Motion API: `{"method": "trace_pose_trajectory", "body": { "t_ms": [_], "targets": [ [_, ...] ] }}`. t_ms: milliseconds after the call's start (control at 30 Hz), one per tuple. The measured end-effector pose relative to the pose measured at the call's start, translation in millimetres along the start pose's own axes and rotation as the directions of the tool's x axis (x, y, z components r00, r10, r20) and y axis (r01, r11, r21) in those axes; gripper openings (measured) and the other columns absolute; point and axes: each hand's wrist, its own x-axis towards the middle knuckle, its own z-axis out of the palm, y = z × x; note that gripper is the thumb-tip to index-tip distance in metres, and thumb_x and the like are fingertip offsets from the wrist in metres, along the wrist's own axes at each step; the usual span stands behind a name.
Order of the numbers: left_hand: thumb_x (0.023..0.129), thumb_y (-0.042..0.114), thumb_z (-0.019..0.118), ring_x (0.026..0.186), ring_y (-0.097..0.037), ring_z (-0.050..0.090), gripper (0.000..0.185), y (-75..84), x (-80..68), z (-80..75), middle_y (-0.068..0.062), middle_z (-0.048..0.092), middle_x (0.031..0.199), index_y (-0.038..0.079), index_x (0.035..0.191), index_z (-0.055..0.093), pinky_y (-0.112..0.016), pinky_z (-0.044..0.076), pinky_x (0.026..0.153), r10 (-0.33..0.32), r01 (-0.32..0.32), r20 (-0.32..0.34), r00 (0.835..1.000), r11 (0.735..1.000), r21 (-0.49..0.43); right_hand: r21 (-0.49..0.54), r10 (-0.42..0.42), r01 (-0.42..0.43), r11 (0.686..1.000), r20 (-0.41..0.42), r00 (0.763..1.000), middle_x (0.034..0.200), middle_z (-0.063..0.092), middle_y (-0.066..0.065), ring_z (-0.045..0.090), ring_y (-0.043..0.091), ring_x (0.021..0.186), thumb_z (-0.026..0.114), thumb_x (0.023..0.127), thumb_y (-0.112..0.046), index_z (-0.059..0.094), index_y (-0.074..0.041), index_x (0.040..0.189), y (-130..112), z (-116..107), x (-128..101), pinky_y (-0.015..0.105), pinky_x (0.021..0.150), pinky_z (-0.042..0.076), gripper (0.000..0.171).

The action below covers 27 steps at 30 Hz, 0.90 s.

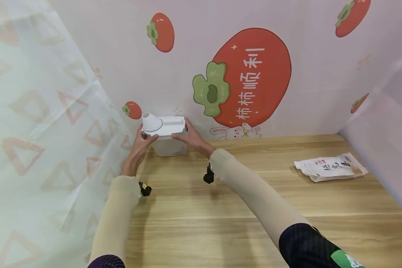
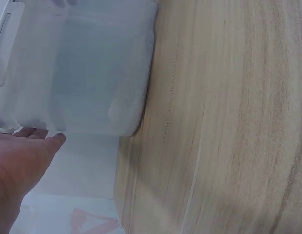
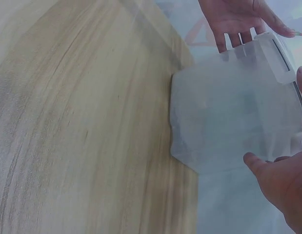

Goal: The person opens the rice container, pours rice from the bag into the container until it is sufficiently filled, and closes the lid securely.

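Note:
A translucent plastic storage container stands on the table at the back left, against the wall. Its white lid carries a cone-shaped white spout on the left half. My left hand grips the container's upper left side, thumb at the lid's front edge. On the opposite side my right hand holds it the same way, thumb at the front. Seen from the left wrist, the left fingertips touch the wall of the container below the rim. The right wrist view shows both hands at its two sides.
A white printed packet lies on the wooden table at the right. Walls covered in printed sheet border the table at the left, back and right. Small black devices are strapped at both wrists.

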Motion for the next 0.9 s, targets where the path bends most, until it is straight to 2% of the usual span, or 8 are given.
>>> {"method": "trace_pose_trajectory", "body": {
  "t_ms": [200, 500, 733, 900],
  "targets": [
    [0.098, 0.014, 0.076, 0.165, -0.026, 0.006, 0.105, 3.3, 0.6, 3.1, -0.010, 0.009, 0.179, 0.016, 0.172, 0.001, -0.042, 0.014, 0.133, -0.001, 0.000, 0.006, 1.000, 1.000, 0.016, 0.021, -0.028, 0.029, 0.999, -0.022, 0.999, 0.157, 0.050, 0.008, 0.042, 0.025, 0.149, 0.081, 0.096, -0.026, 0.028, -0.016, 0.164, 1.4, -0.5, 3.5, 0.046, 0.126, 0.032, 0.086],
    [0.099, 0.013, 0.076, 0.165, -0.027, 0.006, 0.106, 1.9, 0.5, 2.7, -0.010, 0.007, 0.179, 0.017, 0.172, -0.002, -0.042, 0.015, 0.133, -0.020, 0.020, 0.002, 1.000, 1.000, 0.025, 0.036, 0.001, -0.001, 0.999, -0.011, 1.000, 0.162, 0.046, 0.012, 0.039, 0.030, 0.153, 0.077, 0.100, -0.021, 0.023, -0.012, 0.167, 1.6, -0.8, 5.0, 0.046, 0.129, 0.029, 0.086],
    [0.099, 0.014, 0.076, 0.164, -0.028, 0.008, 0.106, 2.6, -1.8, 3.1, -0.011, 0.009, 0.178, 0.017, 0.172, -0.002, -0.044, 0.017, 0.132, -0.025, 0.025, -0.004, 1.000, 0.999, 0.039, 0.055, 0.005, -0.004, 0.998, -0.015, 1.000, 0.163, 0.045, 0.011, 0.037, 0.029, 0.155, 0.077, 0.099, -0.020, 0.024, -0.012, 0.167, 2.0, 1.2, 5.3, 0.043, 0.129, 0.027, 0.086],
    [0.100, 0.013, 0.074, 0.164, -0.029, 0.010, 0.104, 3.0, -3.6, 4.9, -0.013, 0.011, 0.178, 0.016, 0.171, -0.001, -0.043, 0.018, 0.132, -0.016, 0.016, -0.006, 1.000, 0.999, 0.034, 0.059, -0.001, 0.002, 0.998, -0.014, 1.000, 0.163, 0.045, 0.011, 0.038, 0.029, 0.154, 0.076, 0.100, -0.019, 0.024, -0.013, 0.167, 2.9, 0.7, 4.9, 0.043, 0.128, 0.030, 0.085]
  ]
}}
